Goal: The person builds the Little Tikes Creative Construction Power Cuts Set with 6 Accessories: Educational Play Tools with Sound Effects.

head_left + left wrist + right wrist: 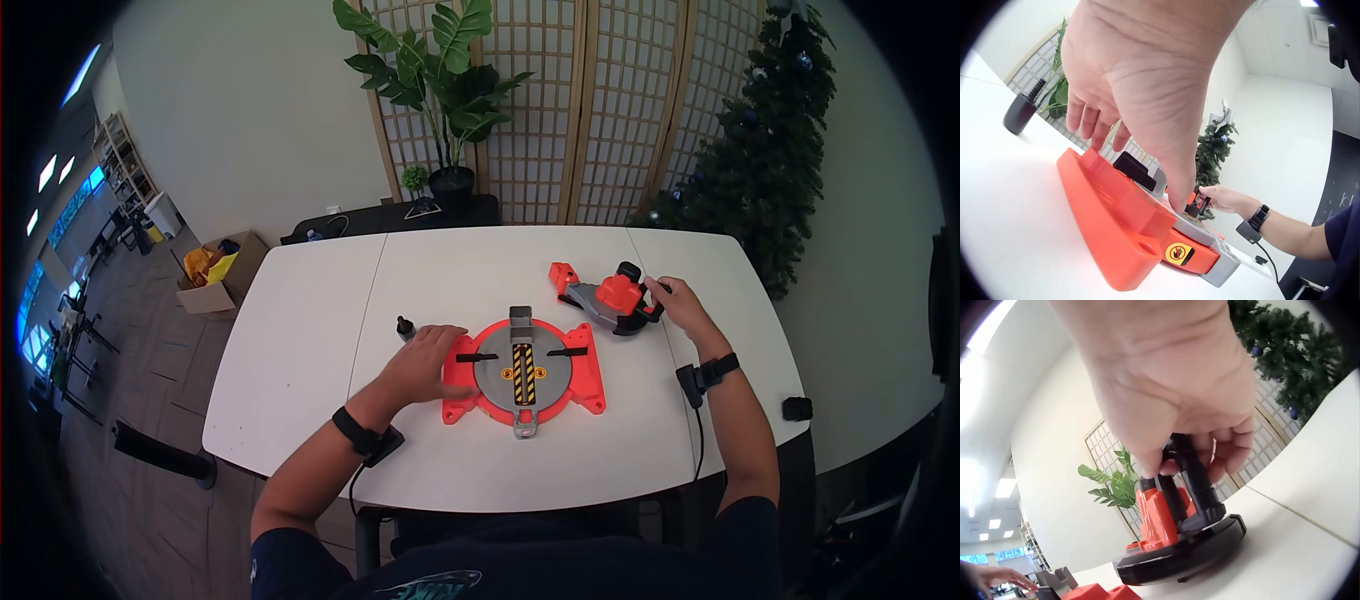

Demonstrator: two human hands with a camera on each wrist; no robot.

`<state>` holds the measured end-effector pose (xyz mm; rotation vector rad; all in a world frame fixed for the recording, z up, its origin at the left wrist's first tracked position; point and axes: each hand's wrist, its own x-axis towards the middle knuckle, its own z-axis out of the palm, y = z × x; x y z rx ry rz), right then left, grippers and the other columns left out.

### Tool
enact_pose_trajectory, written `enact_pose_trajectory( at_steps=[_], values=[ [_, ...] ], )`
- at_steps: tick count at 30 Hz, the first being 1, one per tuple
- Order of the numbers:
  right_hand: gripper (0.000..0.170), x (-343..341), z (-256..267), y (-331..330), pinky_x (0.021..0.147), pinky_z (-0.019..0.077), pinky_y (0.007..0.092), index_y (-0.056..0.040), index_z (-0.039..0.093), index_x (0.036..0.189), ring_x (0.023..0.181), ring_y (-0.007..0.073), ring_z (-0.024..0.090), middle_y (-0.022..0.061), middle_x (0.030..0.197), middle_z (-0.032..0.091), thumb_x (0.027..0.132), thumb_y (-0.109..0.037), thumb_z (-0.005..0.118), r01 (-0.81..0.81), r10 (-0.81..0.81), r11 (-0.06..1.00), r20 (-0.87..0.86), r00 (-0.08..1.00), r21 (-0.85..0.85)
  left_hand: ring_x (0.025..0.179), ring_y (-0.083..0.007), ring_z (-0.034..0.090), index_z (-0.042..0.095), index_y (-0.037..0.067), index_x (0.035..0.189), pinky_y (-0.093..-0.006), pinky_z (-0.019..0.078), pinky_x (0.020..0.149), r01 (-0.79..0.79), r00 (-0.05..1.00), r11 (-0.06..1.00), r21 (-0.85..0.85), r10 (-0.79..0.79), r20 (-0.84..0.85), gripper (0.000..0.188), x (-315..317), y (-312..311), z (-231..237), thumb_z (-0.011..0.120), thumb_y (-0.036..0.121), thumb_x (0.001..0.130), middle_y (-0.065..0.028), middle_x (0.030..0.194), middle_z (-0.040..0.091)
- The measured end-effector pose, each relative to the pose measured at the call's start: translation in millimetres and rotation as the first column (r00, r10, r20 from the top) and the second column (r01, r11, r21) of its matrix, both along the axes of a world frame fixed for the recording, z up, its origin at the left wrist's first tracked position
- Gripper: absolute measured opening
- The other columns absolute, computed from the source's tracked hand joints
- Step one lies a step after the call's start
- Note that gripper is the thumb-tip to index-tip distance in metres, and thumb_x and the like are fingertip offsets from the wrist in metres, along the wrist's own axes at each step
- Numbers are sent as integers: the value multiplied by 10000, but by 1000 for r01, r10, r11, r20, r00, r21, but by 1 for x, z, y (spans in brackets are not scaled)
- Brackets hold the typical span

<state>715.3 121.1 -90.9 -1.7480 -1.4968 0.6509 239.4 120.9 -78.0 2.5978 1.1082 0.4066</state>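
Saw head and base are lying apart on the worktop, the saw head sitting beyond the base and to its right. The right hand is clamping its curled fingers round the black handle; whether the round black guard is bearing fully on the worktop is hard to tell. The left hand is spreading its relaxed fingers over the base's left side, apart and clamped on nothing, with the thumb seemingly touching the top. The base is lying flat, its grey bracket pointing away from the person. A black knob is standing just beyond the left hand, its threaded end up.

The step in hand seems to be one of handling the saw head by its handle while steadying the base. Shifting the saw head from here would be calling for a firm grip and a level wrist, as most of its body is extending away from the handle; light pressure from the left hand would be keeping the base from sliding.
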Motion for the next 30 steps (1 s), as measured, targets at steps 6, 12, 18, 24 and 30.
enact_pose_trajectory(
  at_steps=[6, 12, 18, 24, 30],
  values=[
    [428, -24, 1, -3, 609, 395, 272, -55, 596, 808, 608, 99, 467, -19, 654, 513, 984, -443, 632, 93, -64, 994, -360, 931, 63, 1272, -357, 521, 526, 16, 1342, -445, 453, 1072, -38, 999, 999, 10, 38, -8, 884, 5, -1, 10, 864, 485, 673, -187, 1318, 585],
    [366, -46, 19, -8, 537, 310, 247, -121, 529, 747, 546, 60, 371, -62, 606, 407, 968, -374, 674, 141, -32, 975, -515, 856, 174, 1265, -356, 524, 528, 20, 1333, -441, 462, 1055, -67, 998, 998, 18, 66, 14, 837, 8, 2, 12, 852, 474, 709, -187, 1309, 588],
    [382, -62, 42, -22, 514, 251, 250, -173, 452, 706, 508, 43, 288, -92, 581, 326, 967, -333, 680, 178, 15, 966, -725, 689, 190, 1230, -335, 556, 515, 52, 1335, -439, 489, 1008, -72, 993, 997, 2, 71, 94, 670, 12, 1, 17, 812, 338, 808, -168, 1301, 585],
    [399, -92, 67, -40, 507, 271, 241, -212, 396, 699, 473, 37, 274, -111, 556, 287, 987, -319, 651, 63, 31, 996, -868, 495, 71, 1188, -312, 594, 454, 45, 1366, -391, 524, 953, -54, 943, 998, -37, 63, 326, 668, 26, -1, 26, 794, 228, 820, -188, 1382, 511],
    [425, -106, 57, -48, 495, 320, 225, -221, 360, 712, 453, 24, 290, -116, 554, 292, 996, -357, 645, -121, 52, 993, -956, 288, 18, 1192, -319, 591, 501, 84, 1319, -387, 528, 970, -54, 925, 953, 297, -64, 375, 621, 44, -6, 42, 789, 113, 769, -125, 1409, 509]
  ],
)
